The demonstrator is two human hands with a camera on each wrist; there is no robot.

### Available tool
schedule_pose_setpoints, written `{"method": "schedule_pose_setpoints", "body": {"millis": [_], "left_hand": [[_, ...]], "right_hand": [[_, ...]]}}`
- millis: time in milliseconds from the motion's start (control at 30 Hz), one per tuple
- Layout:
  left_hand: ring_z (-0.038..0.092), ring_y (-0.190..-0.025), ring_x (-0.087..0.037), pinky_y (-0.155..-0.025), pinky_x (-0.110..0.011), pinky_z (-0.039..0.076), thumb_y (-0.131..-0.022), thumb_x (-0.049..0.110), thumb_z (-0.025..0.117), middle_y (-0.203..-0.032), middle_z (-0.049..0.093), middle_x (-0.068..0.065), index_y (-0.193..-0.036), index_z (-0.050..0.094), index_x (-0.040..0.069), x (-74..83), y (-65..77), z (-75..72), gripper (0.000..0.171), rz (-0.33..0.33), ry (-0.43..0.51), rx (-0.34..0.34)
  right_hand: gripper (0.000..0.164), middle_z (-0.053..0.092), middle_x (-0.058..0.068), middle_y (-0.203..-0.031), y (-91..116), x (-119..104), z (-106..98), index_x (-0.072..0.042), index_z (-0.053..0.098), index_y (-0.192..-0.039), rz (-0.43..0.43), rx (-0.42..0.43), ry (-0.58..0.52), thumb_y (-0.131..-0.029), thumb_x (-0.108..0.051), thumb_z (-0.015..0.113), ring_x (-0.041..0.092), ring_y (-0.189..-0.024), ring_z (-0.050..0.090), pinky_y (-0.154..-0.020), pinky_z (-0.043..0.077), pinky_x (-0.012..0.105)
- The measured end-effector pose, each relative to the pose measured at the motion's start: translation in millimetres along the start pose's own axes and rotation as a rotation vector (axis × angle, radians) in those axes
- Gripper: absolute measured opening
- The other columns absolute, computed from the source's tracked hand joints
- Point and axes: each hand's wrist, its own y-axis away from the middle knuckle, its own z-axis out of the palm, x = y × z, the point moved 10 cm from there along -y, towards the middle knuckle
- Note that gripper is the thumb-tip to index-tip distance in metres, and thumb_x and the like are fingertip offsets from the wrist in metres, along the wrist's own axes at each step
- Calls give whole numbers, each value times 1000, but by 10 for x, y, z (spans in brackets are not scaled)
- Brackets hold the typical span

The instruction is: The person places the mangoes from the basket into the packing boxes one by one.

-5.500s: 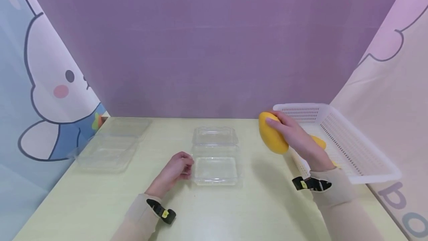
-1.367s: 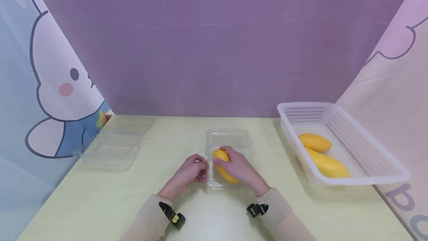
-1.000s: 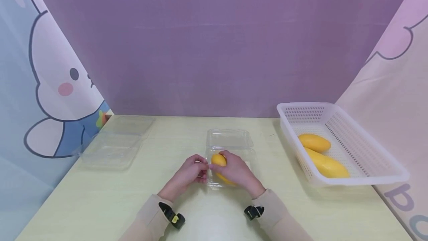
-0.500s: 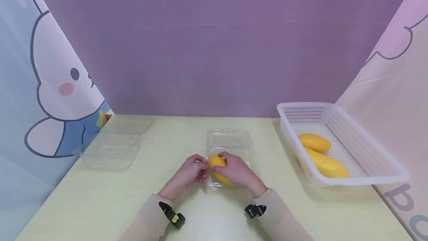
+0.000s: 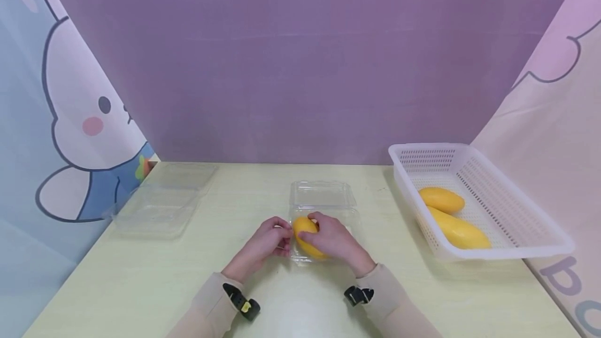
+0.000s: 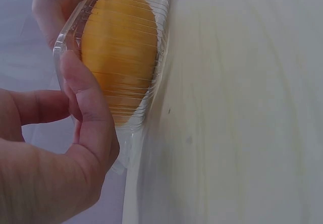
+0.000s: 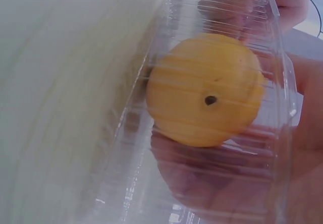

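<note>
A clear plastic clamshell box [image 5: 323,194] lies open at the table's middle, its lid folded back away from me. Inside its base, a yellow mango [image 5: 302,226] lies aslant along the left wall. My right hand [image 5: 339,241] reaches over the base and grips the mango, thumb on its near side and fingers over the far end. In the right wrist view, the mango's dark-spotted end [image 7: 207,90] shows through the ribbed wall, with fingers behind it. My left hand [image 5: 263,244] pinches the box's left rim [image 6: 59,45] between thumb and fingers.
A white perforated basket [image 5: 516,207] stands at the right with two more mangoes [image 5: 460,228] in it. Another open clear clamshell [image 5: 155,205] lies at the left back. A purple panel [image 5: 300,67] rises behind the table, with printed cloths at both sides.
The right hand has brought the mango from beside the basket, down into the clamshell. Over the last second the mango has shifted slightly left against the wall. The left hand stays at the rim.
</note>
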Motion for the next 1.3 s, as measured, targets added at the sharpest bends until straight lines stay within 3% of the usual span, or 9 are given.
{"method": "schedule_pose_setpoints", "body": {"millis": [133,333,800,1300], "left_hand": [[57,-62,-17,-59,-27,55,-97,8,56,-78,56,-10,-112,50,-1,-3,8,8,19,0,0,-4],[57,-63,-18,-60,-27,55,-97,10,57,-80,57,-11,-112,51,0,7,19,-12,19,-3,-1,11],[57,-64,-19,-61,-27,55,-98,9,56,-81,57,-11,-112,50,-1,3,12,10,19,-1,17,-23],[57,-63,-18,-59,-26,54,-97,6,57,-81,56,-11,-110,49,-2,-7,4,21,18,8,25,-22]], "right_hand": [[57,66,13,-116,-1,13,-4,0,56,-137,8,9,9,-95,-37,69,22,-85,57,-76,51,39],[59,65,14,-124,-7,-18,-28,0,54,-140,4,11,44,-98,-40,64,22,-91,58,-86,53,44],[57,62,16,-134,81,-247,-209,-2,55,-141,2,-9,269,-99,-41,62,35,-121,59,-101,49,53],[55,59,19,-135,172,-353,-691,-5,54,-143,-19,12,533,-100,-40,58,38,-119,59,-95,51,55]]}}
